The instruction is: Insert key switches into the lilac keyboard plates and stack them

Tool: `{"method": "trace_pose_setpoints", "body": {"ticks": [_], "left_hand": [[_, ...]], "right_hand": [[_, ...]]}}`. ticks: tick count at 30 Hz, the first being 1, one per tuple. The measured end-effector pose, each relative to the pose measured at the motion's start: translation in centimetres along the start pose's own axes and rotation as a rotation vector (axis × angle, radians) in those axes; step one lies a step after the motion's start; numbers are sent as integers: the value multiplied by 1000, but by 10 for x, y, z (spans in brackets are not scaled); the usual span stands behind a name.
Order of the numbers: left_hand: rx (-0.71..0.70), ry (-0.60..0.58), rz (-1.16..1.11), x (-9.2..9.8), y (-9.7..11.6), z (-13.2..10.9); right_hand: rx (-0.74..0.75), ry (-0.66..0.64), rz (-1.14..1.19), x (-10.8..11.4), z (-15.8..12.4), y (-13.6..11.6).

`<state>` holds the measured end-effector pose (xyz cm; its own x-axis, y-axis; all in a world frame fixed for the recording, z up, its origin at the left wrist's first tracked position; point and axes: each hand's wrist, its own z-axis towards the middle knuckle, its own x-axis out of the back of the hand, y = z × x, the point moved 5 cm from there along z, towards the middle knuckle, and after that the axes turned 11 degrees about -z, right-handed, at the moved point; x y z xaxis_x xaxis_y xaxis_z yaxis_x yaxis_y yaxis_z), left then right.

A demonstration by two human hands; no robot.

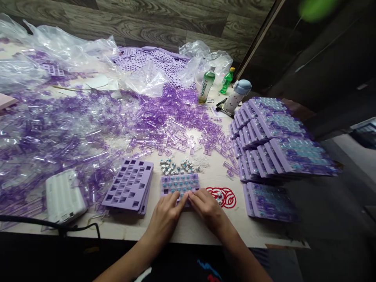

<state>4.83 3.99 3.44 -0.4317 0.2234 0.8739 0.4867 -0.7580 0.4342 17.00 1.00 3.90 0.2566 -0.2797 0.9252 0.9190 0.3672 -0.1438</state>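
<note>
My left hand [167,215] and my right hand [207,207] meet at the near edge of a small lilac keyboard plate [179,183], their fingers curled over it. Blue-topped key switches fill most of its square holes, and my fingers hide its lower part. Just beyond it lies a small heap of loose key switches [178,166]. A few more switches [219,197] sit beside my right hand on a red swirl pattern [227,197]. To the left stands a stack of lilac plates with empty holes [127,185].
Stacks of switch-filled lilac plates [282,156] rise at the right, with a lower stack [268,203] nearer me. Translucent purple plastic pieces [88,149] spread across the table. Plastic bags [147,78], bottles [205,84] and a white ribbed box [64,196] also stand there.
</note>
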Motion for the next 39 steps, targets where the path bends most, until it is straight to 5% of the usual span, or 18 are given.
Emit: {"method": "trace_pose_setpoints", "body": {"ticks": [6, 17, 28, 33, 39], "left_hand": [[-105, -91, 52, -9, 10, 4], [-185, -119, 122, -7, 15, 8], [-198, -170, 151, -12, 20, 13], [-120, -234, 13, -9, 11, 17], [9, 6, -169, 7, -5, 9]], "right_hand": [[125, -6, -247, 3, 2, -16], [83, 90, -246, -7, -4, -14], [118, -139, -443, -6, 4, -29], [82, -213, -122, -1, 11, -9], [-212, 60, 171, 21, -12, 43]]}}
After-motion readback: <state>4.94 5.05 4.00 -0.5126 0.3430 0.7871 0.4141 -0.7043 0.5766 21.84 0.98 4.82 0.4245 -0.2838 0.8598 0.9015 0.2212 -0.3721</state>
